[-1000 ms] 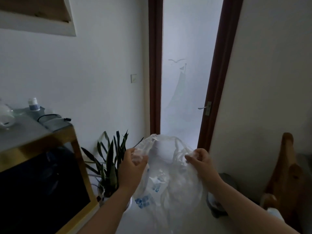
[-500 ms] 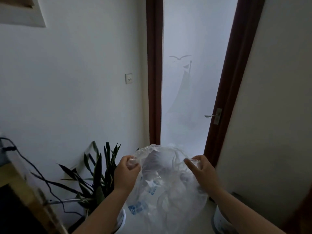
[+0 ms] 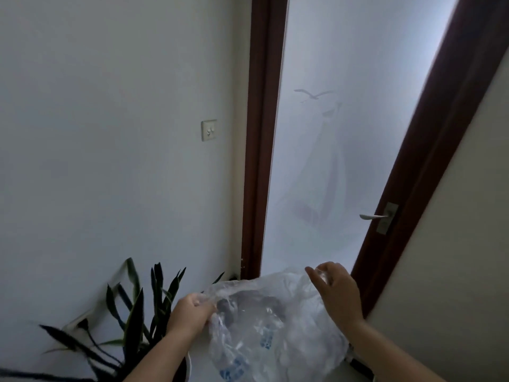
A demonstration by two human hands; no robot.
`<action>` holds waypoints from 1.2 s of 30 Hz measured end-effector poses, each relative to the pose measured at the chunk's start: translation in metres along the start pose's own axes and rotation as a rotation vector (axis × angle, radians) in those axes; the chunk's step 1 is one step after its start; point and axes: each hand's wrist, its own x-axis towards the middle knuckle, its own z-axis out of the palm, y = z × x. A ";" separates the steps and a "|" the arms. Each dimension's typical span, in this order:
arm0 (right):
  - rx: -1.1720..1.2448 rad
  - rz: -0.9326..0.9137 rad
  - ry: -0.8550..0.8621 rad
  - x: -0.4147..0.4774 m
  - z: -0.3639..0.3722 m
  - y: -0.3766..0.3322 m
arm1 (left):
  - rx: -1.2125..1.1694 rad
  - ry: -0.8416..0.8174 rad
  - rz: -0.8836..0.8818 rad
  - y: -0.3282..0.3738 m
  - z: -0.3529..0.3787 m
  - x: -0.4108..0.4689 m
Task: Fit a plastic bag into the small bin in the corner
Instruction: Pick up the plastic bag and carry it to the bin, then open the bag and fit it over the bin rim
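While both hands hold it up, the plastic bag [image 3: 275, 323] hangs between them, clear and crumpled, blue print low on its front. Left hand [image 3: 190, 315] has its fingers curled tight, pinching the bag's rim at the left edge. Right hand [image 3: 334, 290] sits higher and further out, fingertips [image 3: 321, 272] nipping a bit of film at the bag's upper right; the rest of that hand is loosely curled, knuckles toward camera. Bag mouth looks pulled open between the two grips, with a dark shape showing through the film just right of the left hand, probably something behind the bag, can't tell what.

Left of the left hand and just behind it: a potted plant [image 3: 132, 312] with long dark pointed leaves, some nearly touching the wrist. Past the right hand: a frosted glass door [image 3: 344, 133] in a dark brown frame, with a faint sailboat and gull etched in. Door handle [image 3: 374, 216] is above the right hand, well apart. Light switch [image 3: 208, 130] is on the white wall well above the left hand.

The small bin is not identifiable in this view; a dark edge [image 3: 360, 366] below the right forearm is too cut off to call
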 end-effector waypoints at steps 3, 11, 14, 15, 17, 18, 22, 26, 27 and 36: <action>-0.004 0.022 -0.017 0.022 0.022 0.008 | 0.004 -0.086 0.028 0.010 0.013 0.032; 0.095 0.097 -0.215 0.091 0.077 0.045 | -0.221 -0.209 -0.141 0.045 0.073 0.097; 0.131 0.065 -0.287 0.122 0.097 0.063 | -0.298 -0.200 -0.218 0.061 0.097 0.117; 0.134 0.045 -0.309 0.132 0.103 0.070 | -0.263 -0.168 -0.207 0.063 0.107 0.126; 0.124 0.003 -0.352 0.153 0.113 0.086 | -0.221 -0.068 -0.176 0.067 0.127 0.143; 0.111 -0.017 -0.374 0.164 0.118 0.094 | -0.230 -0.020 -0.175 0.068 0.135 0.150; 0.071 -0.065 -0.432 0.199 0.133 0.129 | -0.328 0.094 -0.223 0.070 0.165 0.177; 0.063 -0.056 -0.464 0.224 0.154 0.156 | -0.373 0.143 -0.331 0.059 0.191 0.192; 0.064 -0.045 -0.477 0.227 0.161 0.160 | -0.380 0.152 -0.360 0.056 0.197 0.195; -0.012 0.017 -0.595 0.260 0.241 0.176 | -0.529 0.249 -0.526 0.031 0.217 0.257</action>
